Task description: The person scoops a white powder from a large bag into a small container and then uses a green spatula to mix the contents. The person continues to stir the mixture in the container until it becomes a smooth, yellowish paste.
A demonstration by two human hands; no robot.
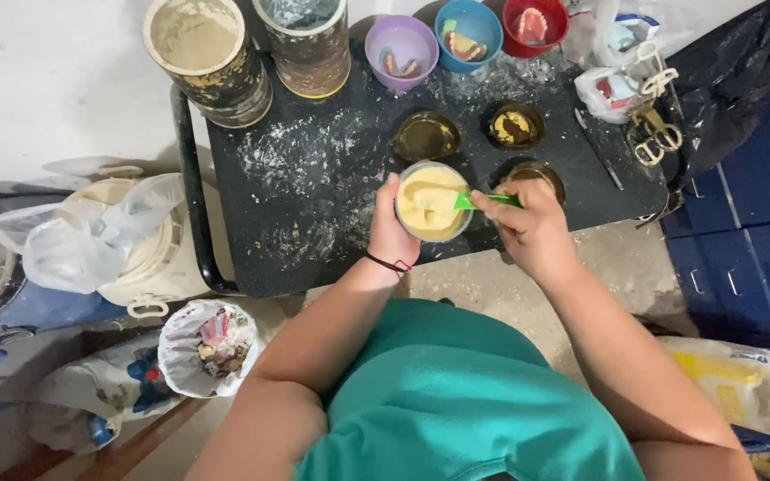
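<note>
Dusty black tray-table (314, 178) fills upper centre of frame, powder-speckled. Left hand (389, 233) wraps fingers around mixing bowl (431, 201) of yellow paste at frame centre. Right hand (532, 227), fingers clenched on green spatula (483, 201), blade in paste. Three coloured bowls (465, 31) along top edge.

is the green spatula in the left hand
No, the right hand grips the green spatula, while the left hand holds the mixing bowl.

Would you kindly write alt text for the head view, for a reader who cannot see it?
A person's left hand holds a bowl of yellow paste over a dusty black table while the right hand stirs it with a green spatula. Purple, blue and red bowls stand behind.
</note>
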